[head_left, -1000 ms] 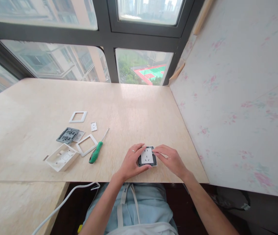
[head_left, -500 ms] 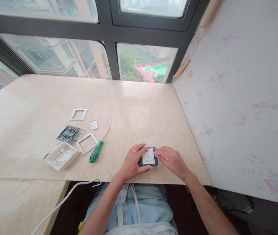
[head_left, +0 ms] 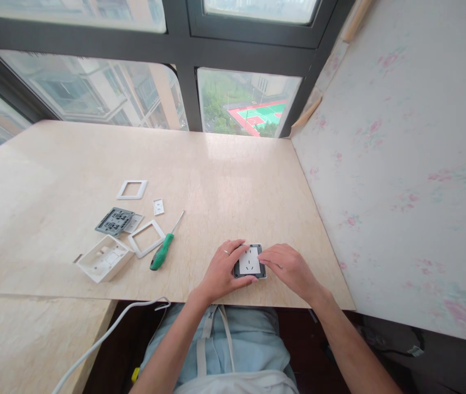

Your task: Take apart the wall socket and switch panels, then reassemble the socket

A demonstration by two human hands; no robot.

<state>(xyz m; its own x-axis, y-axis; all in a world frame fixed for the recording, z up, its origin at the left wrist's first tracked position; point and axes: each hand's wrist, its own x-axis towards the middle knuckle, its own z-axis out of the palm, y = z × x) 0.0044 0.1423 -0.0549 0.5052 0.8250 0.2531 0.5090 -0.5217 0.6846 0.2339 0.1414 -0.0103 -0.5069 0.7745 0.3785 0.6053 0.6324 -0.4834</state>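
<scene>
A wall socket [head_left: 249, 261] with a white slotted face and dark grey surround lies near the table's front edge. My left hand [head_left: 225, 268] grips it from the left, with fingers over the far edge and the thumb along the near edge. From the right, my right hand [head_left: 288, 269] reaches to the socket's right side, its thumb and fingertips pinched together there. Whatever sits between those fingertips is too small or hidden to make out. A green-handled screwdriver [head_left: 162, 251] rests to the left of my hands.
On the left lie two white frames [head_left: 132, 181] [head_left: 135, 249], a grey socket module [head_left: 115, 221], a small white insert [head_left: 158, 206] and an open white mounting box [head_left: 105, 260]. A white cable [head_left: 114, 327] crosses the front gap. Windows stand behind; a papered wall [head_left: 405, 164] bounds the right.
The view has shifted very slightly. Both hands keep nearly the same pose at the socket, and the other parts lie where they were.
</scene>
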